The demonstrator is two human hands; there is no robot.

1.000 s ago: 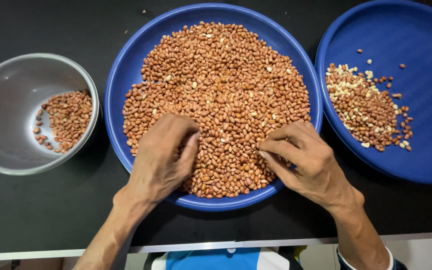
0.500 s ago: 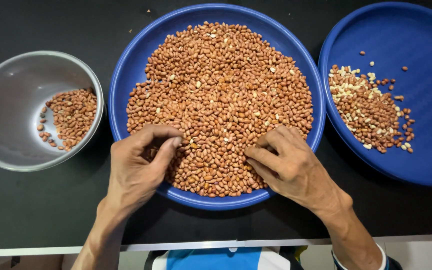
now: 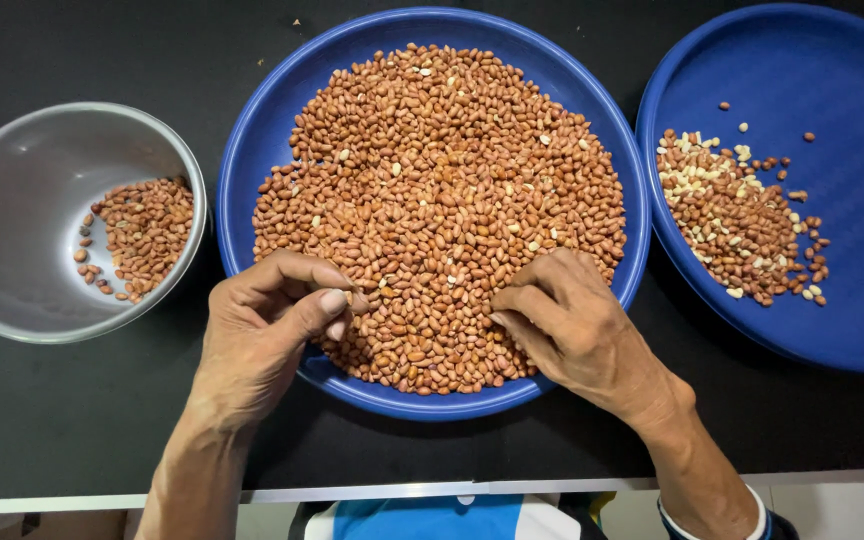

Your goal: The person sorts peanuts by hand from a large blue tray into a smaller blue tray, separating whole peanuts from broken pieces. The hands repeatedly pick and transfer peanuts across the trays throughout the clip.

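Observation:
A big blue plate (image 3: pixel 252 160) in the middle holds a wide heap of red-brown peanuts (image 3: pixel 442 200). My left hand (image 3: pixel 262 335) is at the plate's near left rim, its fingers curled, with thumb and forefinger pinched on a peanut at the heap's edge. My right hand (image 3: pixel 572 325) rests on the near right part of the heap. Its bent fingertips touch the peanuts and nothing shows in its grip.
A metal bowl (image 3: pixel 12 200) at the left holds a small batch of peanuts (image 3: pixel 142 235). At the right, a second blue plate (image 3: pixel 812 60) carries a small pile of mixed brown and pale peanuts (image 3: pixel 737 220). Everything stands on a black table whose front edge (image 3: pixel 372 490) is close to me.
My left hand has drawn back from the heap toward the near rim and curled into a pinch. My right hand has stayed on the peanuts, shifting slightly.

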